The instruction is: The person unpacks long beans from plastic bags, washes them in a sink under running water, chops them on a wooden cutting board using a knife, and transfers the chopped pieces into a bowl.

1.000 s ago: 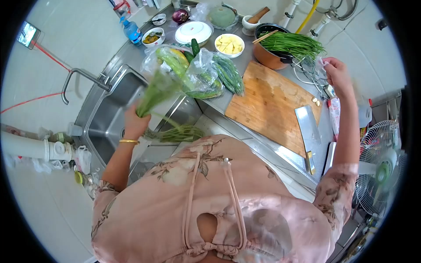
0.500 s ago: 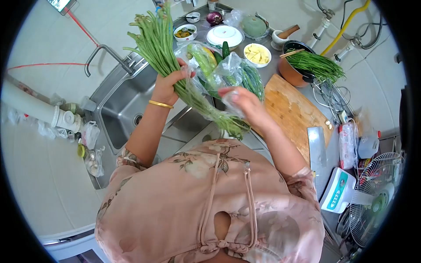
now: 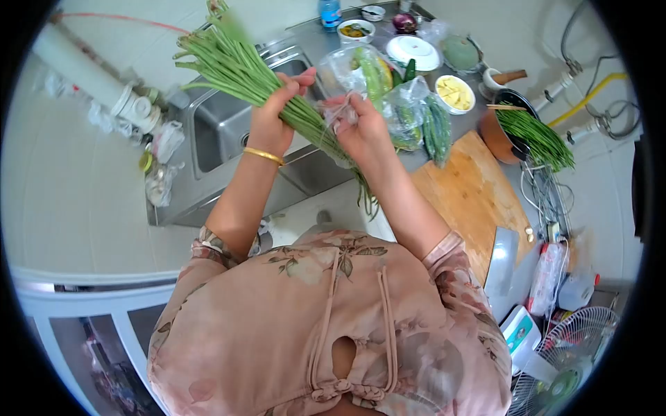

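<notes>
There is just one camera, and it sits on the person's head. It looks forward and steeply down, so the person's own chest and arms fill the bottom of the picture. The left hand (image 3: 269, 125) and right hand (image 3: 359, 128) are close, just below the lens, near the middle. The bunch of long green beans (image 3: 239, 66) they hold stretches up and left from the hands. The lens bends everything round like a fishbowl, and the corners are black. Things far right of the hands look small and squashed, maybe a fan (image 3: 565, 360).
</notes>
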